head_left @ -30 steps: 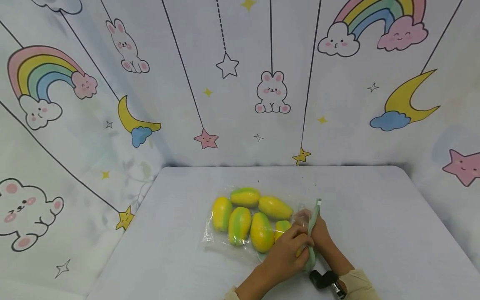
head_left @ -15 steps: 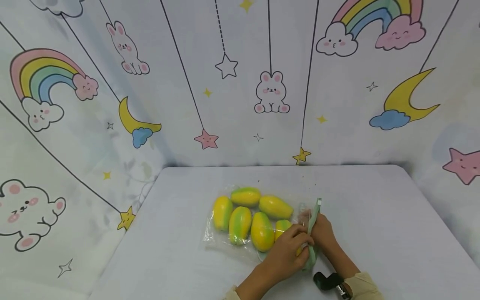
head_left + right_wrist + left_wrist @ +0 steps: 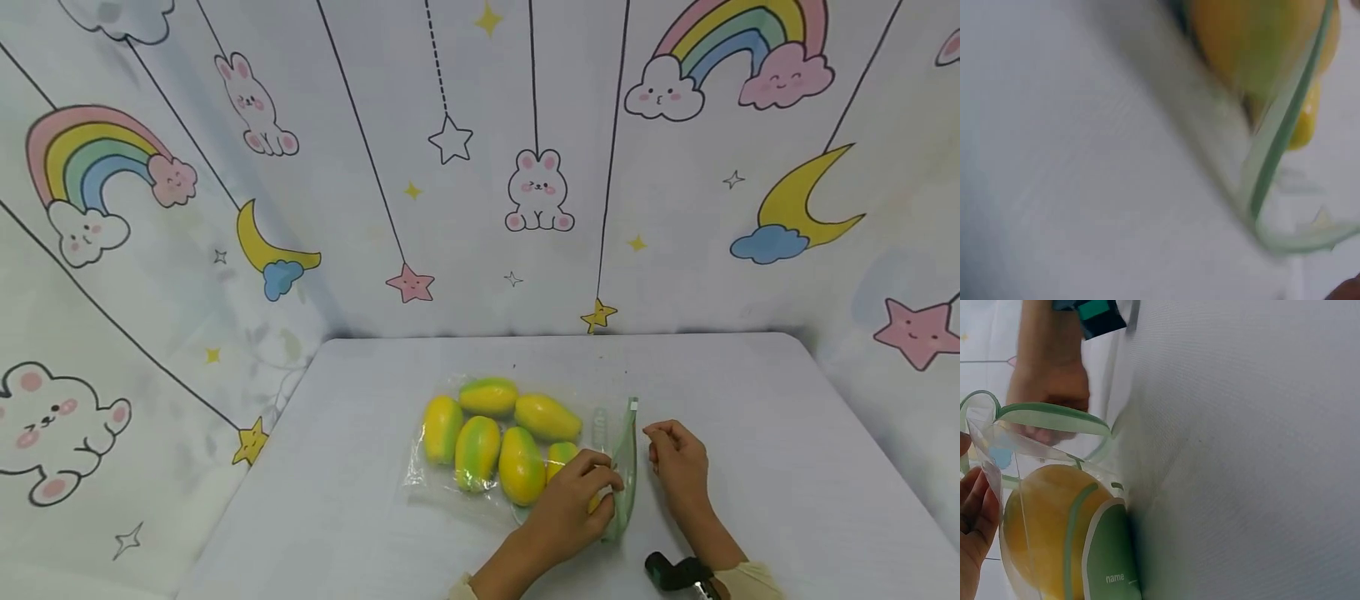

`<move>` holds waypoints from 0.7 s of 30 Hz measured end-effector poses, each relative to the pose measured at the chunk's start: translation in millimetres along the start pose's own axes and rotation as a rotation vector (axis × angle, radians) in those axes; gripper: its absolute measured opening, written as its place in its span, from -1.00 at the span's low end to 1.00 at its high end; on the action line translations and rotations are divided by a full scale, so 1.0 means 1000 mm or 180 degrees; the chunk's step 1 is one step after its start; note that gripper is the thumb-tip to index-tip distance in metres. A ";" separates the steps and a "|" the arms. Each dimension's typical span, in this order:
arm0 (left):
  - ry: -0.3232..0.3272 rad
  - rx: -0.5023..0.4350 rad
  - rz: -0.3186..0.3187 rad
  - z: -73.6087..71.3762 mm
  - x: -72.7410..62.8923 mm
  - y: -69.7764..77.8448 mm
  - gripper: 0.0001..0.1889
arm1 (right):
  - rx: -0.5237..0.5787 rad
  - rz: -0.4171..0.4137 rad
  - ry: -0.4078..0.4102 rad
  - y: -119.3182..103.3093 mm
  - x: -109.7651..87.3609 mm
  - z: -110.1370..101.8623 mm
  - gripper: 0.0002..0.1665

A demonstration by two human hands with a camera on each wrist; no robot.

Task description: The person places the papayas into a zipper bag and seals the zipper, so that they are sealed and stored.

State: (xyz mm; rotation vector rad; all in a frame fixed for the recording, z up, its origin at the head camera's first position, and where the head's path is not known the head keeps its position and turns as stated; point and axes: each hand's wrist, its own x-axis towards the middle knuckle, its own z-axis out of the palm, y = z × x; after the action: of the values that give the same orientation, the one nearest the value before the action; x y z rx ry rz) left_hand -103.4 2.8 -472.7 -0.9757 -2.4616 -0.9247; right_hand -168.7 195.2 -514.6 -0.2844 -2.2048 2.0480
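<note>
A clear zip bag (image 3: 627, 467) with a green-edged mouth lies on the table, its mouth toward the right. Inside sit several yellow fruits (image 3: 521, 467) with green patches, shaped like mangoes or small papayas. My left hand (image 3: 572, 504) pinches the bag's film beside the mouth, and its fingers (image 3: 975, 506) show against the film in the left wrist view. Just right of the mouth, my right hand (image 3: 681, 467) is off the bag, fingers loosely bent with nothing in them. In the right wrist view the green edge (image 3: 1285, 119) bows outward, leaving the mouth gaping.
The bag lies on a white table (image 3: 787, 417). Behind it rises a white backdrop (image 3: 465, 217) printed with rabbits, stars, moons and rainbows. A black wrist camera (image 3: 678, 573) is strapped to the right forearm.
My right hand has let go of the bag's mouth and moved right. The green-edged mouth now stands a little apart. My left hand stays where it was on the bag.
</note>
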 end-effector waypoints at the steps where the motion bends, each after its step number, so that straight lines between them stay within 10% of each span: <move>1: -0.0011 -0.0028 -0.0017 0.000 0.000 0.000 -0.86 | 0.0144 0.0075 -0.0041 0.004 0.001 -0.004 -0.72; 21: -0.0007 0.0081 -0.0045 0.001 -0.004 0.000 -0.85 | 0.0021 -0.0058 -0.0344 0.026 0.005 -0.017 -0.75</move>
State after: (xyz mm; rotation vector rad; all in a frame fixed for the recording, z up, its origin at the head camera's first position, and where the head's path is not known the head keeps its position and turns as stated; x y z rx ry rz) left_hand -100.3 2.1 -475.6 -0.9525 -2.4791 -0.8951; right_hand -168.3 214.5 -539.0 -0.1560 -2.2520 2.1079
